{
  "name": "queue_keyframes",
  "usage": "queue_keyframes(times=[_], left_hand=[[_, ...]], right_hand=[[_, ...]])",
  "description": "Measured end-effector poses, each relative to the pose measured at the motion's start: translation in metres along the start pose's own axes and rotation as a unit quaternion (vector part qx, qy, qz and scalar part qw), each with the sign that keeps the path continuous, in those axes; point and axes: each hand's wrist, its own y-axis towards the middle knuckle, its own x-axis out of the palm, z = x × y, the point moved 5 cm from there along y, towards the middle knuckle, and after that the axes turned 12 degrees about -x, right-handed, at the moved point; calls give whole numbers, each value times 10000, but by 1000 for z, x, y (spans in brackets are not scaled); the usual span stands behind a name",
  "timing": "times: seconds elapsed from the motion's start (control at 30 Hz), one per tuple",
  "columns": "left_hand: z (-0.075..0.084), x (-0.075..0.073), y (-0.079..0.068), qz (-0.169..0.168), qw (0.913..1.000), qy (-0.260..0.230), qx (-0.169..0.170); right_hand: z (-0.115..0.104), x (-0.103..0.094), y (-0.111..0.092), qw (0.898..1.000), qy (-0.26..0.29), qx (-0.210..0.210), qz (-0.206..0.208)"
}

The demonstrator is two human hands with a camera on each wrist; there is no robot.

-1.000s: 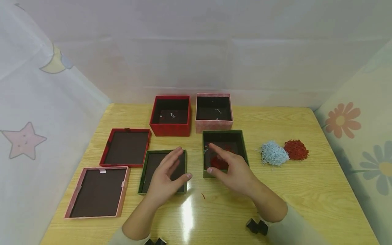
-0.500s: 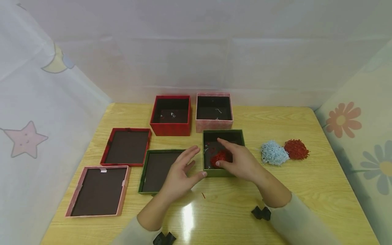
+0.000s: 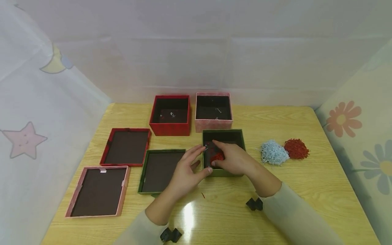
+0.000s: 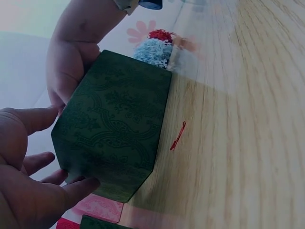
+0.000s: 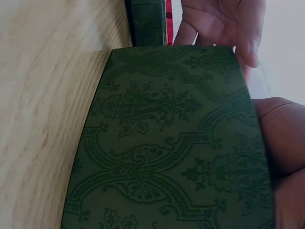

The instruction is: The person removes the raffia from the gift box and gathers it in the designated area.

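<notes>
A green patterned box [image 3: 220, 173], without its lid, stands near the middle of the table. Red paper shreds [image 3: 217, 157] and a few pale scraps lie inside it. My right hand [image 3: 234, 157] reaches down into the box over the shreds, thumb and forefinger spread apart; its other fingers are hidden. At the box's left side is my left hand [image 3: 185, 173], fingers extended, thumb near the front left corner. In the left wrist view its fingertips [image 4: 88, 186] lie against the box wall. The right wrist view shows mostly the green box's outer wall [image 5: 162, 143].
Behind stand a red box [image 3: 170, 129] and a pink box [image 3: 213, 126] holding small scraps. Left lie a red lid [image 3: 127, 146], a pink lid [image 3: 97, 192] and a green lid [image 3: 162, 170]. Light blue shreds [image 3: 273, 152] and red shreds [image 3: 296, 149] sit right. A red strip [image 3: 203, 195] lies in front.
My left hand has moved right, from above the green lid to the green box's left side. My right hand has gone lower into the box, over the red shreds.
</notes>
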Motion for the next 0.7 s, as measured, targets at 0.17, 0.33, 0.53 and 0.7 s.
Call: queue_keyframes(times=[0.17,0.33,0.53,0.7], left_hand=[[-3,1,2,97,9999,-39,-35],[-5,2,4,86,9999,-76,-39],[-6,2,5,26,9999,-104,-117],[-7,2,4,51,9998,-83,-178]], right_hand=[[3,4,8,9994,191,102,-259],[8,7,14,9986,301,94,-422],[12,11,18,9962,518,119,-687],[13,13,20,9953,529,-77,-811]])
